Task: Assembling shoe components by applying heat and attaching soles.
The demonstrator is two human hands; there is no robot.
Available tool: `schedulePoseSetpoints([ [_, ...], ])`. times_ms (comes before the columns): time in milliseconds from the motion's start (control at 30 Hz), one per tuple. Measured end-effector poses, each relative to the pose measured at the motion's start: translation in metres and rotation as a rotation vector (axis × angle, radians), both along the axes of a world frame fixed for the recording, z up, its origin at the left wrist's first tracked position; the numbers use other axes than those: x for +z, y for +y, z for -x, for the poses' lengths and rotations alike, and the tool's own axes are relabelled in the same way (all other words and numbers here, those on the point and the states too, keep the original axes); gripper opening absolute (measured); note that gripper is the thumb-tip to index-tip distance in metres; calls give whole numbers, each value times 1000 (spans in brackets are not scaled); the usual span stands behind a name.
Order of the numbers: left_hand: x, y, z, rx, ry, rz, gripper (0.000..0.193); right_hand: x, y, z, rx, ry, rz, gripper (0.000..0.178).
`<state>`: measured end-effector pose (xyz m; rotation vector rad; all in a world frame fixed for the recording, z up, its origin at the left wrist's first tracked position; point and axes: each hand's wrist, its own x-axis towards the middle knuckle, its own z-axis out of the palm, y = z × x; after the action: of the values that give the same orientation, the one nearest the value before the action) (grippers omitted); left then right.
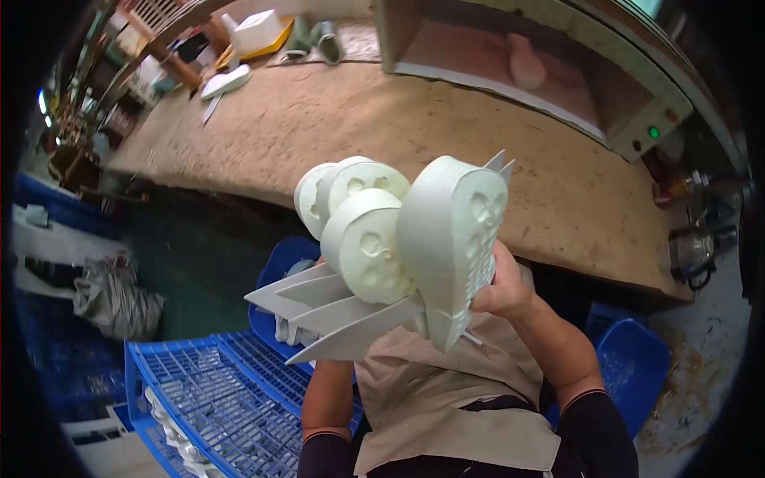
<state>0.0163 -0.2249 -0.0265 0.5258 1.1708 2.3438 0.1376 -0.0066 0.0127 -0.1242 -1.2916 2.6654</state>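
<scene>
Several white shoe soles [370,247] with thick, rounded heels and thin pointed ends are bunched in front of my apron. The nearest, largest white sole [450,231] shows hollows and a studded pattern on its face. My right hand [506,283] is closed round the edge of this sole, thumb and fingers against its right side. Behind the bunch, my left hand [320,260] is almost wholly hidden; only a sliver of skin shows, its forearm rising beneath the soles. The bunch is held off any surface, just short of the worktable [335,119].
A heater box [653,119] with a lit green button stands at the back right, a pinkish item inside. Another white sole [227,81] lies at the table's far left. Blue racks [239,398] and a blue basket [633,358] flank me. A grey sack [119,299] sits left.
</scene>
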Motion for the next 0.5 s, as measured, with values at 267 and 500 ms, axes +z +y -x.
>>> schedulePoseSetpoints([
  [267, -2, 86, -22, -257, 331, 49, 95, 5, 36, -56, -151, -62, 38, 89],
  [500, 16, 147, -33, -620, -310, -116, 83, 7, 77, -81, -148, -42, -124, 94],
])
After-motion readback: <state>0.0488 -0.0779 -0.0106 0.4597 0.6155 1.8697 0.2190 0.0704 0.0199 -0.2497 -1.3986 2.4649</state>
